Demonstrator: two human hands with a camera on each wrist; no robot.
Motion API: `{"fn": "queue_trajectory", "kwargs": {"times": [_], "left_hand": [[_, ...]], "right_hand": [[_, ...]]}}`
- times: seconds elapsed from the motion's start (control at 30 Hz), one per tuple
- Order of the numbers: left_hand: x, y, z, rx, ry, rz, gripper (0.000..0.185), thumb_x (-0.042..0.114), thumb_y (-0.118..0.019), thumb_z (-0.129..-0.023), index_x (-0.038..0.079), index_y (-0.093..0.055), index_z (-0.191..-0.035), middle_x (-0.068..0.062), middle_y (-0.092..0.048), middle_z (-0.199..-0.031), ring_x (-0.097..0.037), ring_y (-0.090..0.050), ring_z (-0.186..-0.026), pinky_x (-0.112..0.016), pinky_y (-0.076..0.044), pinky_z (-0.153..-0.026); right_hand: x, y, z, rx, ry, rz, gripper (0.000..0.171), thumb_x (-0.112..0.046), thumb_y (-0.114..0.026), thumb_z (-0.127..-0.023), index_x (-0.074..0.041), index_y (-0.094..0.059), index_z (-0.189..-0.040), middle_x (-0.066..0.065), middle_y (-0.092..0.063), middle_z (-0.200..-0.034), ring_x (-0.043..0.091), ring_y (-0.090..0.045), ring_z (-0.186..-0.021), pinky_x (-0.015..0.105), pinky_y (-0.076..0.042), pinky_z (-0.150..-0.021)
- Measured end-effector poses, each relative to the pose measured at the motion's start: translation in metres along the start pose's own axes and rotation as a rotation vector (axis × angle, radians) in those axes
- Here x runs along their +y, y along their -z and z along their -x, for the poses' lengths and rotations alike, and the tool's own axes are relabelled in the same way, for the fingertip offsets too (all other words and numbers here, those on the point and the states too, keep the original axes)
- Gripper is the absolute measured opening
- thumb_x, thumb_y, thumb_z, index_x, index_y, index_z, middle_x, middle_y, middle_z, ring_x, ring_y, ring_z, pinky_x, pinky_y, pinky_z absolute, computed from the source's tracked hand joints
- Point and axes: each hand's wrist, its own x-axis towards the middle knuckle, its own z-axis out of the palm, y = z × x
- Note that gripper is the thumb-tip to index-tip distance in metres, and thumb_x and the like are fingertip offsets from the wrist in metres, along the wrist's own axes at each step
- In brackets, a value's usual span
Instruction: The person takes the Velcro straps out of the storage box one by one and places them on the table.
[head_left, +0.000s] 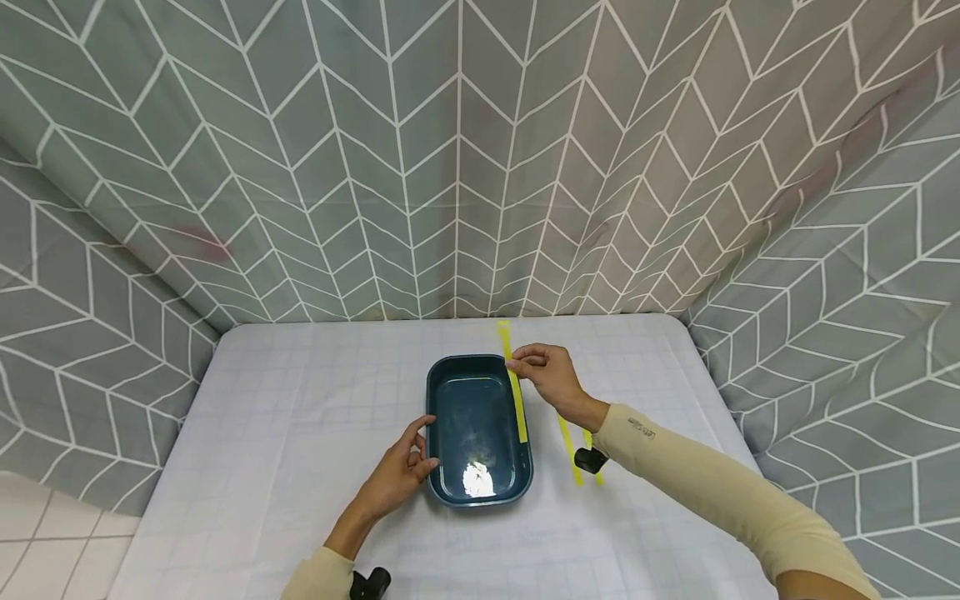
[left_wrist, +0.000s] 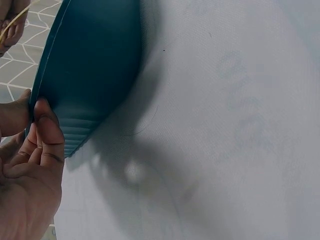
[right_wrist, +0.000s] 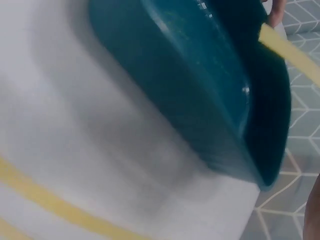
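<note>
A dark teal rectangular tray (head_left: 468, 433) stands on the white-covered table. My left hand (head_left: 397, 471) grips its left wall, thumb over the rim; in the left wrist view the fingers of the left hand (left_wrist: 37, 165) pinch the edge of the tray (left_wrist: 100, 55). Between thumb and fingertips my right hand (head_left: 551, 375) pinches a long, flat yellow strip (head_left: 517, 408) near its middle. In the head view this strip runs lengthwise across the tray's right rim, its far end reaching past the tray. One end of the strip (right_wrist: 287, 50) hangs over the tray (right_wrist: 165, 85) in the right wrist view.
Two more yellow strips (head_left: 568, 450) lie on the table right of the tray, partly hidden by the right forearm and its wrist camera (head_left: 590, 460). White cloth covers the table (head_left: 300, 417). Grey chevron-patterned curtains (head_left: 450, 167) hang behind and on both sides.
</note>
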Motion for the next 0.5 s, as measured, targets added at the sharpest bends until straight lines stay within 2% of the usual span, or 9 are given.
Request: {"fn": "queue_trajectory", "kwargs": {"times": [0.2,0.4,0.5], "left_hand": [[-0.001,-0.002,-0.001,-0.012,0.012,-0.003,0.066,-0.001,-0.067,-0.093,0.010,-0.035,-0.150,-0.009,-0.048,-0.097,-0.006,-0.040,-0.056,-0.020,-0.036,-0.056],[-0.001,-0.001,-0.003,-0.014,0.012,-0.019,0.065,-0.001,-0.065,-0.094,0.010,-0.035,-0.151,-0.008,-0.048,-0.096,-0.005,-0.041,-0.056,-0.019,-0.036,-0.056],[-0.001,0.000,-0.003,-0.014,0.017,-0.034,0.064,-0.002,-0.063,-0.095,0.009,-0.035,-0.151,-0.007,-0.048,-0.095,-0.004,-0.041,-0.057,-0.019,-0.037,-0.056]], "right_hand": [[0.010,0.010,0.002,0.028,-0.058,-0.055,0.023,-0.004,-0.070,-0.092,0.011,-0.067,-0.109,0.011,-0.075,-0.092,0.005,-0.068,-0.077,0.030,-0.058,-0.080],[0.013,0.024,0.000,0.060,-0.117,-0.100,0.028,-0.006,-0.071,-0.092,0.013,-0.065,-0.112,-0.001,-0.075,-0.086,0.003,-0.068,-0.076,0.024,-0.057,-0.077],[0.015,0.032,-0.001,0.072,-0.158,-0.093,0.030,-0.007,-0.071,-0.093,0.013,-0.065,-0.114,0.000,-0.075,-0.089,0.003,-0.068,-0.076,0.023,-0.057,-0.077]]}}
